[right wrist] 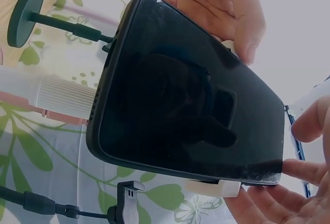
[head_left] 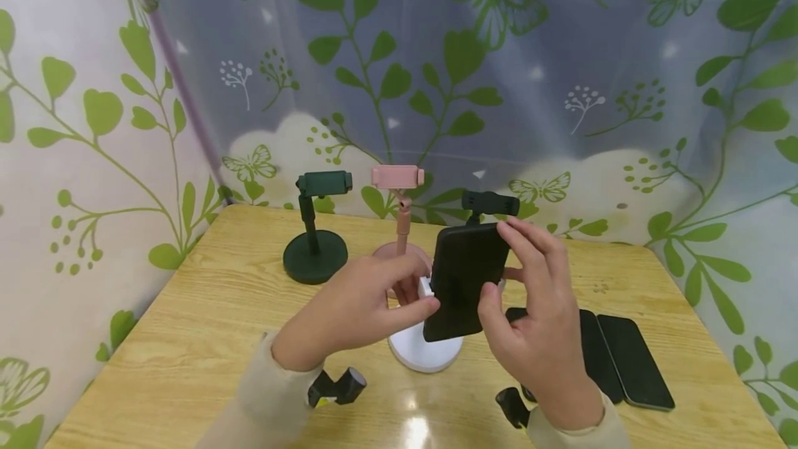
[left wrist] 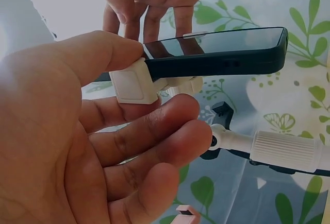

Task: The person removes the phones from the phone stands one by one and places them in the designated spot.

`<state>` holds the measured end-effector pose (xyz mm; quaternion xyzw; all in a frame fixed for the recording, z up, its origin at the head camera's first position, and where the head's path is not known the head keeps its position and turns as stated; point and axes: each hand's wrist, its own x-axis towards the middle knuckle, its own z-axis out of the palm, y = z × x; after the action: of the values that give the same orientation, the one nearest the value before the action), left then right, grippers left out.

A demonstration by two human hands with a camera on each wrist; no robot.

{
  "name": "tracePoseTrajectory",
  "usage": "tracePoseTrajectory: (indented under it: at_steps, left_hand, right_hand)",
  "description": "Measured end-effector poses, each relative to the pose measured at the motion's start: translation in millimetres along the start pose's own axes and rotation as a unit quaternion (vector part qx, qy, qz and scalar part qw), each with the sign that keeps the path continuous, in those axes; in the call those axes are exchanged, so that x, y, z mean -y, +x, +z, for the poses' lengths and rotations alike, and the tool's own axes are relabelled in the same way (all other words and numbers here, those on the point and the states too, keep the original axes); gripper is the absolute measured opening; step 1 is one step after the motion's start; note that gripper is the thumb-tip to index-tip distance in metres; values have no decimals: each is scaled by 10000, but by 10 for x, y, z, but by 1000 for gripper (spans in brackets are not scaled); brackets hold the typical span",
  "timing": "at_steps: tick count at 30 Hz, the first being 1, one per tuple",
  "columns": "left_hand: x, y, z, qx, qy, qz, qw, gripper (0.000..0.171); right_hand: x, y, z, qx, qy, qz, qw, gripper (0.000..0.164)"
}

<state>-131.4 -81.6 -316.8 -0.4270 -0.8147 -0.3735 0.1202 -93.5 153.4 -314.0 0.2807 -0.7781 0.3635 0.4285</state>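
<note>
A dark smartphone (head_left: 467,279) stands upright and slightly tilted in the clamp (left wrist: 135,82) of a white phone stand (head_left: 429,360). My left hand (head_left: 364,303) pinches the clamp at the phone's left edge: the thumb lies on top, the index finger is beneath, and the other fingers curl loosely. At the opposite edge, my right hand (head_left: 539,310) touches the phone's upper corner and side with its fingertips. Its thumb is held off the screen in the right wrist view. The other white clamp jaw shows below the phone there. Most of the stand's pole is hidden.
Behind stand a green phone stand (head_left: 314,258), a pink one (head_left: 399,177) and a black one (head_left: 490,202), partly covered by the phone. Dark smartphones (head_left: 634,362) lie on the wooden table (head_left: 181,352) at the right. A leaf-patterned cloth (head_left: 399,54) hangs behind the table.
</note>
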Motion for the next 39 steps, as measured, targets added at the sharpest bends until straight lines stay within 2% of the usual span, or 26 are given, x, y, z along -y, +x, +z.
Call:
tracePoseTrajectory:
  at_steps: [8,11,15,19,26,29,33,39]
  left_hand:
    - [-12,19,9,83,174,-77,9998,16]
    - [-18,25,12,132,196,-82,9997,16]
    - [-20,35,14,111,217,-25,9997,17]
    - [-20,39,8,34,222,6,9997,14]
    - [-25,29,9,-13,221,60,9997,10]
    - [-29,18,0,-8,196,26,9998,9]
    - [-34,7,-4,-7,150,-48,9999,15]
    - [-30,21,18,-3,45,-130,9999,16]
  right_hand:
    - [11,-15,3,-61,-75,60,9999,61]
    - [21,9,10,-50,-296,-168,9994,60]
    - [45,127,33,96,-883,-629,9941,55]
    - [78,282,78,500,-1424,-985,9836,52]
    - [129,451,122,1487,-1972,-1118,9626,49]
    - [148,503,154,1529,-2097,-1240,9577,40]
    - [143,522,174,1427,-2093,-1330,9582,29]
    - [126,507,163,1422,-2043,-1349,9591,44]
